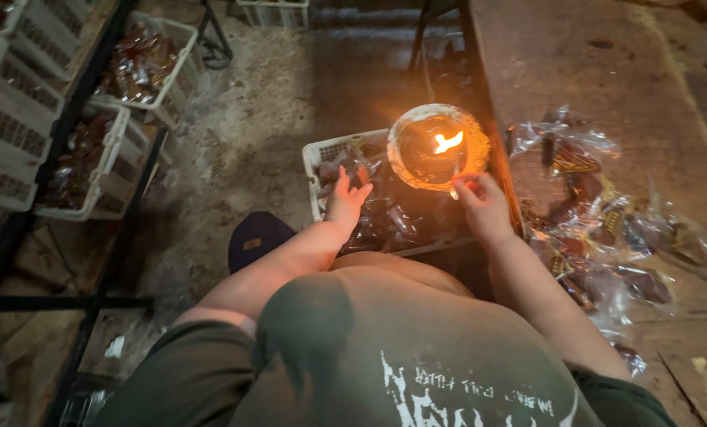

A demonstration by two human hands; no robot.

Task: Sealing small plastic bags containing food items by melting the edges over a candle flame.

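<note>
A round bowl (438,148) with a small burning flame (448,142) inside sits at the corner of a wooden table, over a white crate (315,158) filled with wrapped packets. My right hand (484,207) pinches a thin clear strip or stick whose tip reaches into the bowl beside the flame. My left hand (345,199) hovers with fingers spread above the packets in the crate, just left of the bowl, and holds nothing.
A pile of clear plastic packets (598,221) lies on the wooden table (606,71) at right. White crates (144,63) with more packets stand on a dark metal rack at left. A dusty floor (250,134) lies between, with a dark shoe (257,237) below.
</note>
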